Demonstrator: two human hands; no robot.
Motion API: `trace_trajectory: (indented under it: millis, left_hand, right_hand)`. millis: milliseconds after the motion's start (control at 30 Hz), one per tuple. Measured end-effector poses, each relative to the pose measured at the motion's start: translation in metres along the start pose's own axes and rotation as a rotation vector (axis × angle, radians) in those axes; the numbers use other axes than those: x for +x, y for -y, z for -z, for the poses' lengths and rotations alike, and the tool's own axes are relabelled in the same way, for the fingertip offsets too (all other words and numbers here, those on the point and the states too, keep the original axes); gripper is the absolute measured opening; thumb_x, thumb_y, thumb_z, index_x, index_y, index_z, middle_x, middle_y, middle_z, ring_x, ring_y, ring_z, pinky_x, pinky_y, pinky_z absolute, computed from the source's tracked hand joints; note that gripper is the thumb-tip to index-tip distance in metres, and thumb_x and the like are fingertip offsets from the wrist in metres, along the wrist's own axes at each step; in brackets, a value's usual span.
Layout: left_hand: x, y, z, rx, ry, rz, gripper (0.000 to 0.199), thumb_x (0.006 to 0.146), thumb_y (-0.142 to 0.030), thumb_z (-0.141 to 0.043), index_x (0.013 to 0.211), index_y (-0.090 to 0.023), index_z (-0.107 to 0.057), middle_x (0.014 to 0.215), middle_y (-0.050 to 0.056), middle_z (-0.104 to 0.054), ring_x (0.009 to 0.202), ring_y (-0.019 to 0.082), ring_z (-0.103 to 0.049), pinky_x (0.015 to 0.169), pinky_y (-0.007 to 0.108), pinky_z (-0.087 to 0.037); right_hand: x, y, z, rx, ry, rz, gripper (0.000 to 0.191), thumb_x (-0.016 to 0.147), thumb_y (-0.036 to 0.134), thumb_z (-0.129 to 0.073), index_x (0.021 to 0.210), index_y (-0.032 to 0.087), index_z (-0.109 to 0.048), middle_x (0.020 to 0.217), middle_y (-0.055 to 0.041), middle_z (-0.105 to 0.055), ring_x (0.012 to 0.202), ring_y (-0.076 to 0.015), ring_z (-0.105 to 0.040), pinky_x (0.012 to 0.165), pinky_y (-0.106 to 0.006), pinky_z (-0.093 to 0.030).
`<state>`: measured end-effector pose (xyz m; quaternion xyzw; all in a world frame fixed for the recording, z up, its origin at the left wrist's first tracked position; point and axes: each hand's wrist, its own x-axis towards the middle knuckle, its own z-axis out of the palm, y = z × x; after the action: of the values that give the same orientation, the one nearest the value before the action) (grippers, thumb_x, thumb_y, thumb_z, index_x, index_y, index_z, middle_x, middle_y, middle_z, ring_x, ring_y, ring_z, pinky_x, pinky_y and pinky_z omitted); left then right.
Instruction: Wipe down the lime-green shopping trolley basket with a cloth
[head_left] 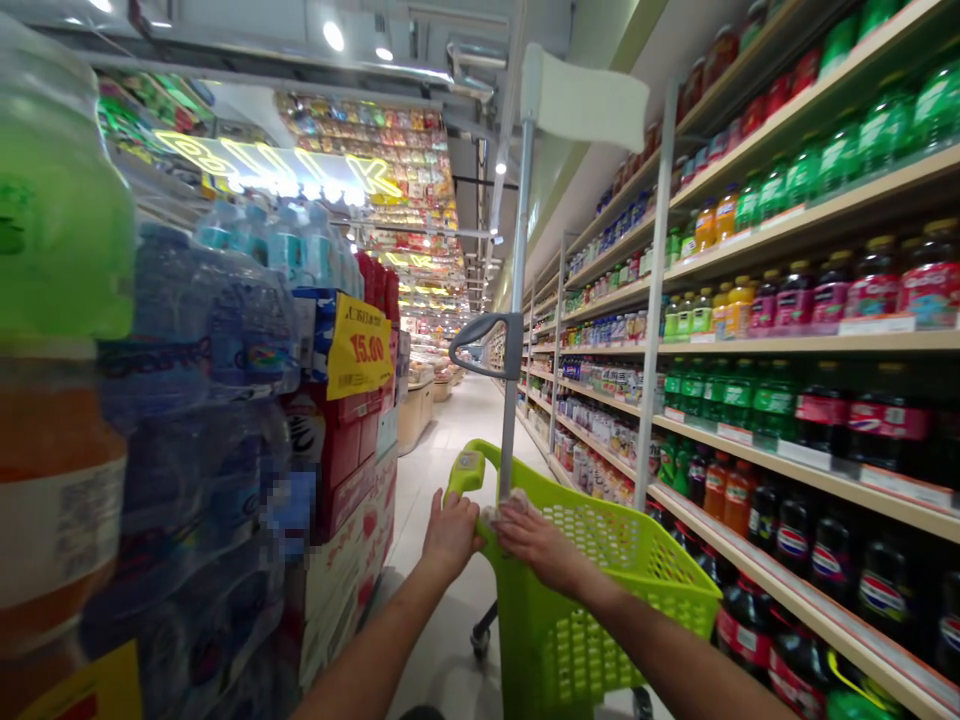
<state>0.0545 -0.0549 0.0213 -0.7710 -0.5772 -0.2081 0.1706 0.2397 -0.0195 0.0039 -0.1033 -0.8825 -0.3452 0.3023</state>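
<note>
From where I stand, the shopping cart (585, 650) is in the aisle right before the person, between stacked drinks and bottle-lined shelving (653, 340). The left hand (452, 537) has its fingers curled round the cart's green handle (466, 472); the right hand (540, 540) lies over a crumpled whitish wad (508, 505), pressing it to the green top beside the foot of a metal pole (519, 240). Those right fingers look fairly straight, and I can't tell whether they close underneath. The work with the wad looks underway at that one spot; nothing on the plastic tells me how much of the cart is done or left.

The cart is glossy lime plastic, its basket pierced with rows of rounded holes and its rim softly curved. The slim grey pole rises upright through a looped grey bracket (487, 345) to a wavy, flag-shaped white panel (592, 105). To one side, shrink-wrapped water bottles (247, 300) bulge under creased film, beside squared red cartons (352, 430) and a flat yellow price card (360, 347).
</note>
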Motion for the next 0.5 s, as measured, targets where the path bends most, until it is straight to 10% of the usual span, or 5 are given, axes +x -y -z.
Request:
trace_trajectory:
  millis: [233, 500]
  left_hand:
    - [-0.001, -0.008, 0.000, 0.029, -0.028, 0.002, 0.016, 0.071, -0.029, -0.057, 0.083, -0.019, -0.058, 0.091, 0.005, -0.062, 0.099, 0.025, -0.049, 0.099, 0.046, -0.021]
    - [-0.002, -0.014, -0.002, 0.036, -0.066, -0.037, 0.020, 0.070, -0.034, -0.061, 0.081, -0.017, -0.058, 0.086, 0.006, -0.062, 0.095, 0.025, -0.049, 0.097, 0.041, -0.025]
  right_hand:
    - [0.044, -0.040, 0.031, 0.029, -0.038, -0.220, 0.035, 0.084, 0.008, -0.043, 0.116, 0.017, -0.055, 0.122, -0.0080, -0.054, 0.124, -0.0221, -0.037, 0.100, -0.043, -0.036]
    - [-0.067, 0.039, -0.043, 0.229, -0.224, -0.655, 0.045, 0.082, 0.004, -0.037, 0.117, 0.026, -0.055, 0.121, -0.0041, -0.055, 0.119, -0.0176, -0.044, 0.100, -0.040, -0.038]
